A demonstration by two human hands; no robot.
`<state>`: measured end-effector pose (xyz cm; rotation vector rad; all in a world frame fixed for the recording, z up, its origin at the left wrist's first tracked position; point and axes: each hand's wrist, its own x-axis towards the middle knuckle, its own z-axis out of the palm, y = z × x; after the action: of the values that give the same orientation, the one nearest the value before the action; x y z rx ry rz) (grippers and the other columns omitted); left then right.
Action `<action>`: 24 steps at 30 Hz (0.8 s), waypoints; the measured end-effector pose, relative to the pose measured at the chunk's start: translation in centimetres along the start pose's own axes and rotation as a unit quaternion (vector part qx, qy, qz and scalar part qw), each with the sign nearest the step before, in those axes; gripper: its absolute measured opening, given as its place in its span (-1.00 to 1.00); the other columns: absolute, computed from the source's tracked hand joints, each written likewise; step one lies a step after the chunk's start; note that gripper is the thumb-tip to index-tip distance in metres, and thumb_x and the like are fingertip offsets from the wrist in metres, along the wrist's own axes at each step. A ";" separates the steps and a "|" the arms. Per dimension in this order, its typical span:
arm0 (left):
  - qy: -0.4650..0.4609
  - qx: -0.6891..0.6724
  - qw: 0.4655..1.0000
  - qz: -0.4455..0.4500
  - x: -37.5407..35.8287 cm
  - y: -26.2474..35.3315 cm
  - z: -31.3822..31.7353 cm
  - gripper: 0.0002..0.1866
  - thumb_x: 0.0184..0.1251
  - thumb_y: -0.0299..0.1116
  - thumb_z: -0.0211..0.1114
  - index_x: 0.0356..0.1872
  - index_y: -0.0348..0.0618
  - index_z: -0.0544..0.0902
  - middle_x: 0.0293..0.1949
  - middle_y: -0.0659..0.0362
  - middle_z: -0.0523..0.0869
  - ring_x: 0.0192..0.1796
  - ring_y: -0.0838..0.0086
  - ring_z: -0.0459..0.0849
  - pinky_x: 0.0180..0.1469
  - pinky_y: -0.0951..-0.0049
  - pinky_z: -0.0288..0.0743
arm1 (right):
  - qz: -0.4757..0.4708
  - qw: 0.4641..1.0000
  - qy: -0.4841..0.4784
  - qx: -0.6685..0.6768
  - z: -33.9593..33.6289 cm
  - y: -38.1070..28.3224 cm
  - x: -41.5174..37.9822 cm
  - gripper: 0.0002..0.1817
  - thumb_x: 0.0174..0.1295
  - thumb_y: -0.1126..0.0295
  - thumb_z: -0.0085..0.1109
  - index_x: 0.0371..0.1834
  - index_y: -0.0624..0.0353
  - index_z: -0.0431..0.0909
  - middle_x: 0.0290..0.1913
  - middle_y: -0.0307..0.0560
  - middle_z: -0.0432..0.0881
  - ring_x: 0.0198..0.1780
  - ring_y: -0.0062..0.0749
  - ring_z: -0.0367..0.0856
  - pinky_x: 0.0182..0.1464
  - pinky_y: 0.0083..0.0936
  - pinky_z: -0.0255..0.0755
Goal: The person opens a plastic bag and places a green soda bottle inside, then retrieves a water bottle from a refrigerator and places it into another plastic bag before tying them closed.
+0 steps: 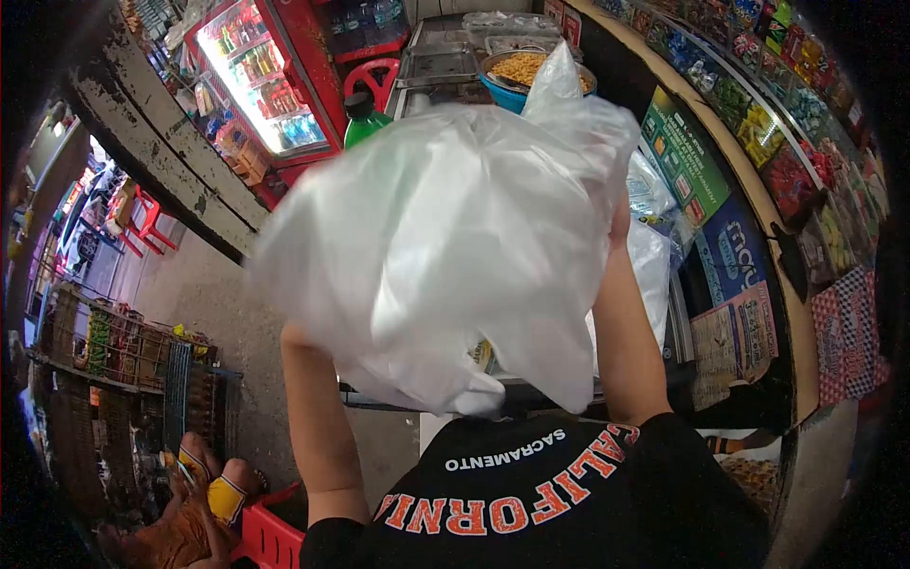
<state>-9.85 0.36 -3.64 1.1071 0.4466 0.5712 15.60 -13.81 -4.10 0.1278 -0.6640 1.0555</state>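
Observation:
A large white plastic bag (445, 237), puffed out and a little blurred, fills the middle of the head view in front of my chest. At its upper right side, a sliver of my right hand (620, 223) shows against the plastic; the bag gathers to a point above it and covers the fingers. My left forearm (318, 417) reaches up behind the bag's lower left side, which hides my left hand completely. Something small and yellowish (483, 356) shows by the bag's lower edge. Behind the bag stands a green bottle with a black cap (363, 119).
A blue basin of yellow food (517, 68) and metal trays (441, 64) lie on the counter ahead. Plastic-wrapped goods (649, 190) are at right, below hanging packets (758, 133). A lit drinks fridge (261, 76) stands at left. A seated person (204, 493) is at lower left beside a red crate (270, 531).

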 end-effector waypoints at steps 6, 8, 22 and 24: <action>-0.169 -0.234 0.953 0.096 2.4 -0.4 -2.7 -0.68 -0.06 -0.45 0.19 -0.21 -0.27 0.38 -0.46 0.18 0.50 -0.73 0.62 0.27 -0.68 0.78 0.26 | 0.089 0.995 0.033 0.011 -2.0 0.7 3.9 -0.58 0.21 0.22 -0.24 0.03 0.28 0.29 -0.03 0.06 0.43 -0.03 -0.23 0.45 0.03 -0.33 0.34; -0.044 -0.261 0.962 0.064 2.8 -0.5 -1.3 -0.69 -0.03 -0.42 0.19 -0.23 -0.27 0.38 -0.48 0.20 0.49 -0.72 0.60 0.31 -0.67 0.73 0.30 | 0.068 0.997 0.046 0.003 -1.8 2.7 2.3 -0.60 0.21 0.24 -0.23 0.00 0.27 0.33 -0.05 0.05 0.45 -0.07 -0.23 0.48 -0.01 -0.37 0.37; 0.073 0.096 0.989 -0.081 4.5 -17.6 -6.1 -0.60 -0.05 -0.36 0.25 -0.09 -0.08 0.46 -0.43 0.30 0.54 -0.43 0.62 0.49 -0.48 0.56 0.31 | 0.139 0.648 0.428 -0.615 -17.1 6.3 -11.6 -0.66 0.11 0.19 -0.06 -0.14 0.18 0.46 -0.29 -0.13 0.56 -0.37 -0.36 0.53 -0.35 -0.49 0.41; 0.093 0.184 0.974 -0.092 4.0 -15.7 -6.2 -0.62 -0.06 -0.37 0.26 -0.12 -0.11 0.48 -0.42 0.28 0.56 -0.42 0.58 0.50 -0.43 0.52 0.34 | 0.088 0.555 0.442 -0.699 -16.7 3.8 -10.9 -0.72 0.10 0.21 -0.01 -0.22 0.13 0.51 -0.33 -0.20 0.58 -0.44 -0.42 0.54 -0.47 -0.58 0.37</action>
<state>-7.24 2.00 -20.74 1.3528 0.8344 0.4382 16.34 -13.46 -24.41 -1.8164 -0.3847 0.3607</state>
